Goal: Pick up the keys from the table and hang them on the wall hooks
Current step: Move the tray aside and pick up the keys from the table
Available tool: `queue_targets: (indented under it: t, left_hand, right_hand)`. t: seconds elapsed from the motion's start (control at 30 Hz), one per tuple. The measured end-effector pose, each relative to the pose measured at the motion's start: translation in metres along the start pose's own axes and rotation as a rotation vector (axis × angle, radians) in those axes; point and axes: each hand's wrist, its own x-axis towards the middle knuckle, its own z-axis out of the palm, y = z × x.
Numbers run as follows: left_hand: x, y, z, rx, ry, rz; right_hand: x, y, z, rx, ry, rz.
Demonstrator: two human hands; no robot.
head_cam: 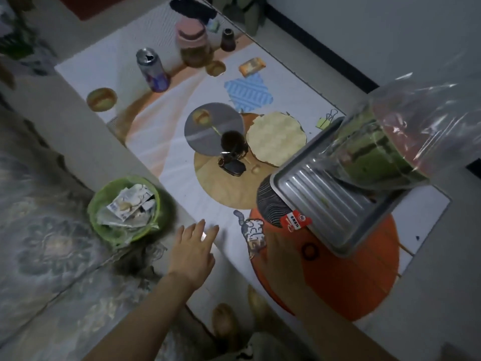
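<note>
The keys (232, 166), a black fob on a metal ring with a dark fluffy pompom, lie on a round wooden mat (221, 188) in the middle of the white table (182, 194). My left hand (194, 247) hovers over the table's near edge with fingers spread, holding nothing, well short of the keys. My right hand (269, 254) is only a motion-blurred streak above the orange mat (351, 272); its fingers cannot be made out. No wall hooks are in view.
A green bin (104, 220) with paper scraps stands left of my left hand. A metal tray (335, 204) holds plastic-wrapped watermelon (377, 152) at the right. A drink can (152, 70), a pink-lidded jar (194, 45) and flat coasters sit farther back.
</note>
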Motion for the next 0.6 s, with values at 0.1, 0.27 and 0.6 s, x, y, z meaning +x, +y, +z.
queue_targets:
  t: [0.1, 0.27, 0.6]
  left_hand:
    - [0.031, -0.015, 0.003, 0.053, 0.028, 0.03]
    - [0.09, -0.033, -0.007, 0.125, 0.095, 0.053]
    - [0.202, -0.028, -0.051, 0.133, 0.317, 0.218]
  right_hand:
    - [0.018, 0.0, 0.018, 0.022, 0.048, 0.035]
    - [0.051, 0.002, 0.046, 0.094, 0.023, 0.067]
    - [0.075, 0.006, 0.057, 0.019, 0.012, 0.15]
